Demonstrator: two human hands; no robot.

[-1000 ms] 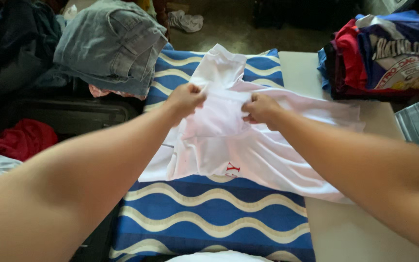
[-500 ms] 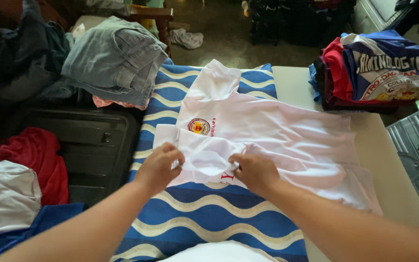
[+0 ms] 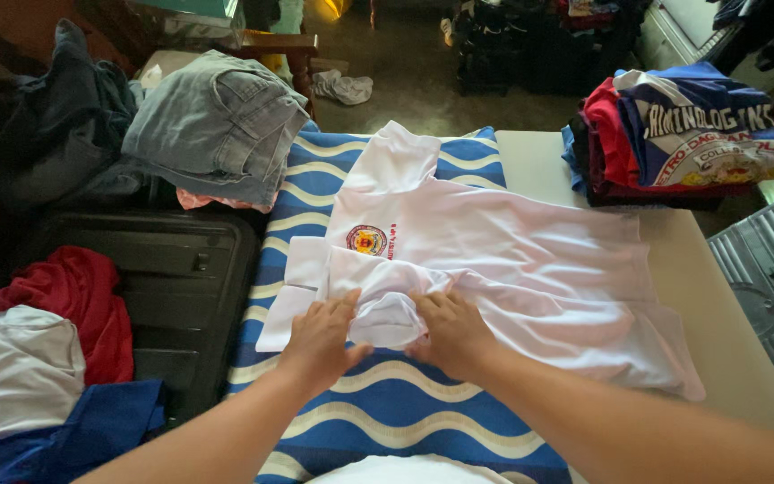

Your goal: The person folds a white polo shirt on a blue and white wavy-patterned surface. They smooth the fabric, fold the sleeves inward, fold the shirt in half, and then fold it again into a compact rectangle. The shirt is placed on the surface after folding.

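Shirt (image 3: 494,260), white with a round red-and-yellow badge on the chest, lies spread flat over a blue cloth (image 3: 387,403) with cream wavy stripes on the table (image 3: 718,296). Its long axis runs left to right across the view: collar end at the left, hem off to the right, one sleeve pointing away.

Both hands are on the near edge at the collar end. The left hand (image 3: 320,336) lies flat, fingers spread, pressing the folded collar area. The right hand (image 3: 452,330) lies just beside it, palm down, with a bunched sleeve (image 3: 387,318) between them. Neither hand is clamped; both press on the fabric. The shirt's bulk stretches right of the hands, nearer the right arm.

Folded jeans (image 3: 217,125) sit far left; a stack of coloured shirts (image 3: 683,134) sits far right.
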